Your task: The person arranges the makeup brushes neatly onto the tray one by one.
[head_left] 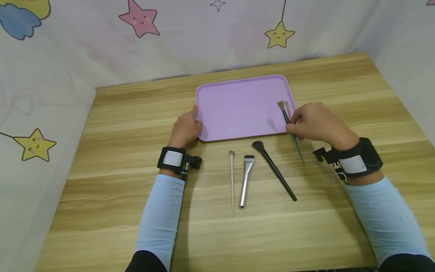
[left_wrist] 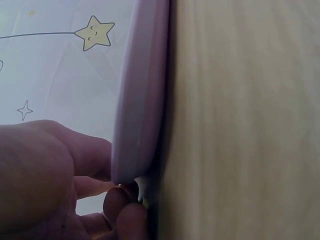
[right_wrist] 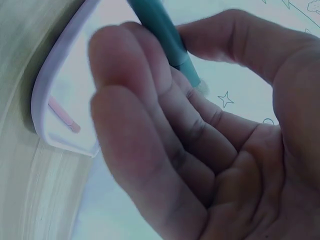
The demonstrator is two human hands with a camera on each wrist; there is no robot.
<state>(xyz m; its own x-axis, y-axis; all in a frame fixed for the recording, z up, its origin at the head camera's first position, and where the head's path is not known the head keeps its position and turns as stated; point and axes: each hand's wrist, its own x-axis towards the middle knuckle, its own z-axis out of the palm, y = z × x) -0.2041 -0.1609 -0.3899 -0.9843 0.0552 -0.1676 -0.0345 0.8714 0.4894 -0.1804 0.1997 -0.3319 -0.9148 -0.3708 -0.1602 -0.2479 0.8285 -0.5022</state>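
My left hand (head_left: pixel 186 129) grips the left side of a purple tray (head_left: pixel 238 105), thumb at the rim; the left wrist view shows the fingers curled at the tray's edge (left_wrist: pixel 137 110). At the tray's right side, my right hand (head_left: pixel 314 119) pinches a green makeup brush (head_left: pixel 298 147) between thumb and fingers, its bristles pointing away over the tray. In the right wrist view the green handle (right_wrist: pixel 160 30) crosses the fingertips. A slim pink brush (head_left: pixel 288 108) lies in the tray beside it, partly hidden by the right hand in the head view.
In front of the tray, three brushes lie on the wooden table (head_left: pixel 119 158): a thin pale one (head_left: pixel 232 181), a silver flat-headed one (head_left: pixel 246 183) and a black one (head_left: pixel 276 170). Behind the table hangs a white cloth (head_left: pixel 190 41) printed with stars.
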